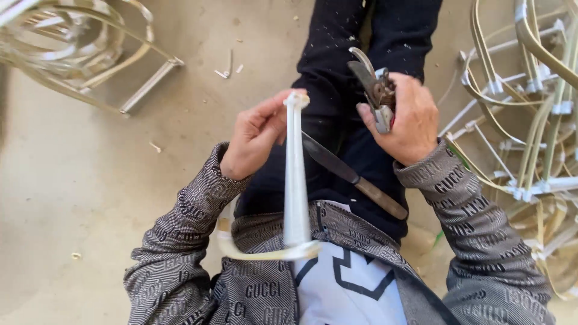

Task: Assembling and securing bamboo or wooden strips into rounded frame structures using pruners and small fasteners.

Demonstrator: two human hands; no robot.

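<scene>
Two bare hands work above a dark-trousered lap (337,90). Left hand (256,138) pinches the top of a pale, stripped cane stick (295,180) between thumb and fingertips; the stick runs down to the lap's near edge. Right hand (406,120) has its fingers curled tight around grey metal pruning shears (373,87). A long dark knife (352,174) lies across the lap.

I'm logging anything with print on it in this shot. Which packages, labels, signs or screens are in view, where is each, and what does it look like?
No packages, labels, signs or screens in view.
Only print: a repeating dark letter pattern woven over the grey jacket, on both sleeves and the front, at the bottom of the picture.
</scene>
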